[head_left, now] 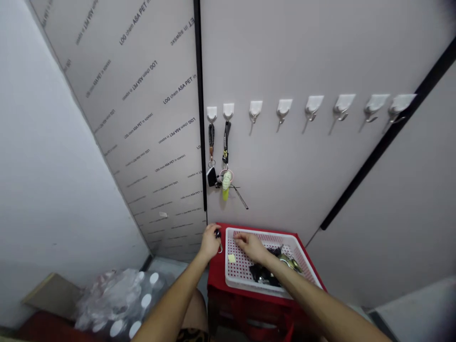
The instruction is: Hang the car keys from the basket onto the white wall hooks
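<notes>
At the red surface's left edge, my left hand (209, 242) is closed round a keychain (218, 235) with a dark, rounded piece and a silvery clip hanging below. My right hand (251, 246) is over the far left part of a white perforated basket (231, 280), its fingers bent together; whatever they may hold is too small to make out. Several dark and brass-coloured keychains (263, 275) lie in the basket, partly behind my right forearm. A small pale yellow paper square (232, 258) rests on the basket floor, left of them.
A row of white hooks (255, 108) runs along the grey panel. Keychains with dark straps (211, 137) hang from the two leftmost. The basket stands on a red box-like cover (218, 275). A polka-dot bag (119, 301) with clear plastic lies low on the left.
</notes>
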A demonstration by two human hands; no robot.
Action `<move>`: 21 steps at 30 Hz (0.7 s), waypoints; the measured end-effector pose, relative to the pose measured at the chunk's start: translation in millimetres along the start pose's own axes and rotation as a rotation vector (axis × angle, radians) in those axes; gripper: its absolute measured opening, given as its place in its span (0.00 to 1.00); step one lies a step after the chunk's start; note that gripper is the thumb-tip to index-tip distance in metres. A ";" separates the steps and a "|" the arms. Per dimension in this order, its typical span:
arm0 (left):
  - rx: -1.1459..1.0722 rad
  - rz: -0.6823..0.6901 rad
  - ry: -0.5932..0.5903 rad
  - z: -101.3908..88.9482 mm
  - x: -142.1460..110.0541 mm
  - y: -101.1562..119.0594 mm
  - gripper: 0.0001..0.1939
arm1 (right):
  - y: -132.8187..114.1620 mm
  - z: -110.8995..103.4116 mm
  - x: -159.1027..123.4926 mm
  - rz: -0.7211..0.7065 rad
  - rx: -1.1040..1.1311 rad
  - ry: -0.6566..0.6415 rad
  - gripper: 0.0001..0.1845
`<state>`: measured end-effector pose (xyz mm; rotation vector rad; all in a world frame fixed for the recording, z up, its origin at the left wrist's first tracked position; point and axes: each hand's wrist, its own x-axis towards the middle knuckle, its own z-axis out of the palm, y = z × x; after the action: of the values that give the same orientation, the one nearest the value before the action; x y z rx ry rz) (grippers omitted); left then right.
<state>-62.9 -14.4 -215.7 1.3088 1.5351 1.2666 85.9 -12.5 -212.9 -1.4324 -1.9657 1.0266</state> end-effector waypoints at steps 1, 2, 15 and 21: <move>-0.055 -0.031 0.005 -1.0 1.2 -0.9 0.17 | -1.1 -0.6 -0.1 -0.001 0.009 -0.006 0.13; -0.105 -0.070 0.014 -1.9 2.7 -1.1 0.17 | -2.9 -1.7 -0.9 -0.009 0.012 0.001 0.12; -0.719 -0.215 0.030 -12.5 2.6 102.9 0.11 | -78.1 -25.4 -17.1 -0.442 0.115 0.137 0.25; -0.764 -0.234 -0.024 12.5 -14.5 134.3 0.10 | -98.0 -55.6 -32.1 -0.676 -0.129 0.165 0.16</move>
<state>-15.2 -27.0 -89.4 0.6265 0.9793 1.4625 82.3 -43.1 -99.8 -0.7657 -2.1791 0.4669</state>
